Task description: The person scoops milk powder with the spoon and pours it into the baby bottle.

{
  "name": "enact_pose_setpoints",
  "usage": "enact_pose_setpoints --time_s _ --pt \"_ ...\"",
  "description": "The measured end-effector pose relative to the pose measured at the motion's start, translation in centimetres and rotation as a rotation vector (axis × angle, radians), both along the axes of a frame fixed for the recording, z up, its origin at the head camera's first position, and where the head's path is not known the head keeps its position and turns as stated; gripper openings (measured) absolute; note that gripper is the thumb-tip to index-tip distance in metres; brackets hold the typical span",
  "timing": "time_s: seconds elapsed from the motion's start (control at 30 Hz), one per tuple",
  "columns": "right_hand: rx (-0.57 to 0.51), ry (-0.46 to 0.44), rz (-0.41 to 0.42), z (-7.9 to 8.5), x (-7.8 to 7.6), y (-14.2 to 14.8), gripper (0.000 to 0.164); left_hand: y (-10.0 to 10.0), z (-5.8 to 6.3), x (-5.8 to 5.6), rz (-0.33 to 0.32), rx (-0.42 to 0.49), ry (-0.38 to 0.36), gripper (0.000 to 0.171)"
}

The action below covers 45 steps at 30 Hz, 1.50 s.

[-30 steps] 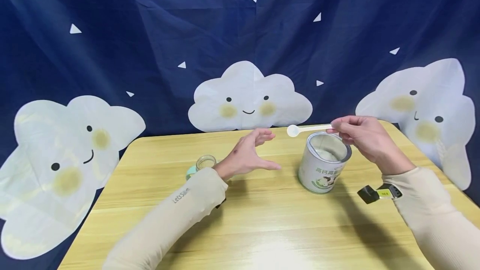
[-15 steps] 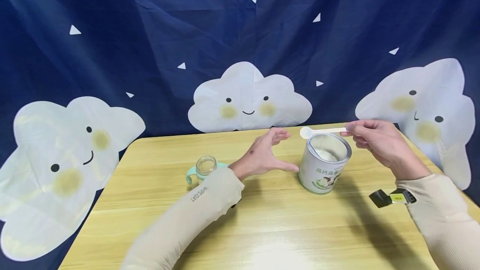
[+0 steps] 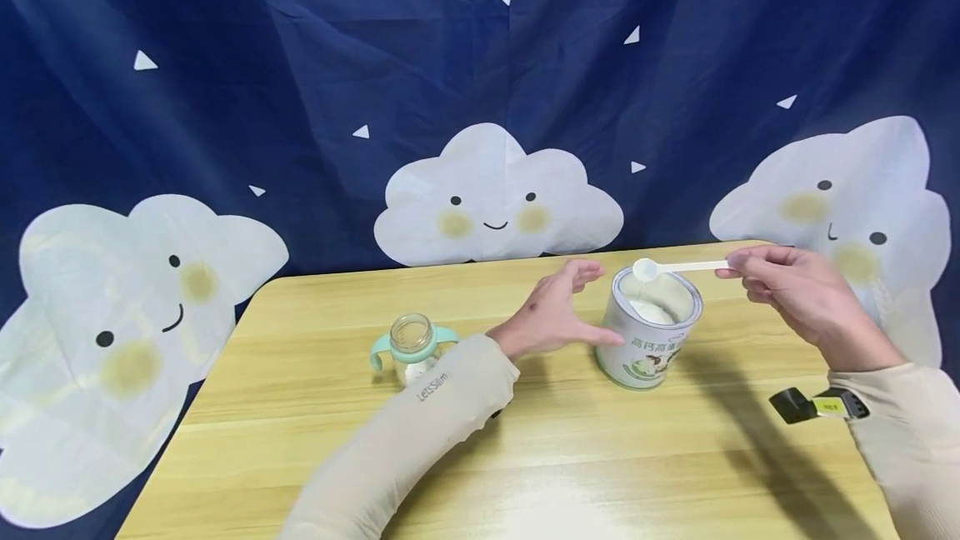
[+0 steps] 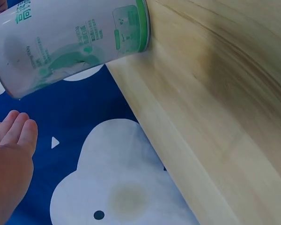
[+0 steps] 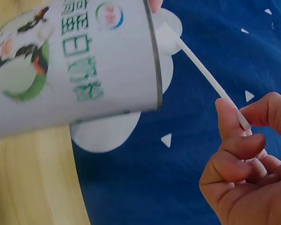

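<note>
A white milk powder can with green print stands upright and lidless on the table, pale powder showing inside. My right hand pinches the handle end of a white measuring scoop, whose round bowl overlaps the can's far rim in the head view. In the right wrist view, thumb and finger grip the very end of the scoop's handle. At the can's left side, my left hand is spread with thumb and fingers apart, holding nothing. The left wrist view has the left hand's fingers extended near the can's rim.
A clear, open-mouthed baby bottle with mint-green handles stands left of the can, its lower part behind the left sleeve. The wooden table ends at a dark blue curtain with cloud faces.
My left hand has moved right, up to the can's side, uncovering more of the bottle. My right hand has moved right and slightly down, drawing the scoop from the can's far left to its opening.
</note>
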State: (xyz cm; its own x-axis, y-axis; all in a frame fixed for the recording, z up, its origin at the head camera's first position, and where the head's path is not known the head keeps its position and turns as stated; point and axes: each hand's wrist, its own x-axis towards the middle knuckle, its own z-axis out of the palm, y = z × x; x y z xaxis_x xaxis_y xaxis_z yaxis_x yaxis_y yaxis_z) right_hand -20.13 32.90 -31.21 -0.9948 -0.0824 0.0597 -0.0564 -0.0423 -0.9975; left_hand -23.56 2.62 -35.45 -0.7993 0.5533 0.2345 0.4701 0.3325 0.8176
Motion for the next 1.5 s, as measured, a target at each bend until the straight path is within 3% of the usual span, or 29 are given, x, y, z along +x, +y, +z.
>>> enact_pose_setpoints --time_s 0.13,0.27,0.53,0.83,1.07,1.23,1.5 --pt "0.111 -0.032 -0.060 -0.1 0.2 0.2 0.025 0.7 -0.3 -0.2 0.020 -0.031 -0.010 0.093" --pt "0.327 -0.038 -0.125 0.0 0.3 0.0 0.025 1.3 -0.6 -0.4 0.036 -0.049 -0.017 0.094" --pt "0.616 0.083 -0.163 -0.1 0.5 -0.5 0.018 2.6 -1.1 -0.8 0.028 -0.050 0.018 0.094" --pt "0.728 0.246 -0.153 -0.4 0.4 -1.8 0.013 3.0 -1.4 -1.1 0.032 -0.015 -0.001 0.094" --pt "0.920 0.390 -0.215 -1.0 0.5 -4.0 0.006 3.3 -1.5 -1.0 0.047 -0.005 -0.024 0.097" --pt "1.001 0.412 -0.198 -0.9 0.3 -4.9 0.007 3.5 -1.6 -0.9 0.049 -0.009 -0.037 0.098" --pt "1.010 0.378 -0.097 -0.3 0.0 -5.8 0.008 3.9 -1.7 -0.8 0.055 -0.020 -0.037 0.096"
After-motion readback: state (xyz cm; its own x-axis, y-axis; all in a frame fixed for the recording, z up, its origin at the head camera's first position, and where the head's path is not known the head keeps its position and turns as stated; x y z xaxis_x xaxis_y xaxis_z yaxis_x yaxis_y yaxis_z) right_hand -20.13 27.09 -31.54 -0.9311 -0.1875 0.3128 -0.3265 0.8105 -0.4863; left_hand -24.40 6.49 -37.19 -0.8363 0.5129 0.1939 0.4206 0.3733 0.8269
